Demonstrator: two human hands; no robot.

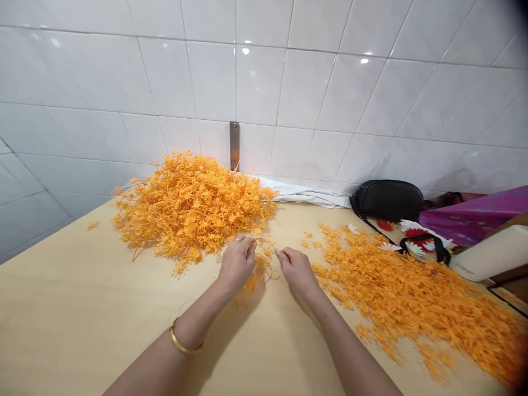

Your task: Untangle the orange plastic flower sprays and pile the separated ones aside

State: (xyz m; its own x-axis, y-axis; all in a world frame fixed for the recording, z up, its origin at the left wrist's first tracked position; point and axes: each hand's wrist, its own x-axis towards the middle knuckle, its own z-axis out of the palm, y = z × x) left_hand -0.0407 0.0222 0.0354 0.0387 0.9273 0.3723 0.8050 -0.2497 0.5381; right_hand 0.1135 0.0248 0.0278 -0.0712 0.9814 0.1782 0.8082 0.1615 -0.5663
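My left hand (239, 264), with a gold bangle on its wrist, is closed on a sprig of orange artificial flowers (260, 268). Thin stems curve out from the sprig toward the right. A short gap away, my right hand (297, 269) is closed in a pinch of thumb and forefinger; what lies at its fingertips is too small to make out. Just behind my left hand rises a large heap of orange artificial flower sprigs (193, 203). Beyond my right hand spreads a flatter pile of loose orange flower pieces (412, 297).
The wooden table (82, 313) meets a tiled wall (264, 82). Along the back lie a white cloth (305, 192) and a black bag (388, 199). At right are red and white flowers (416, 236), a purple bag (478, 217) and a cream-coloured object (490, 256).
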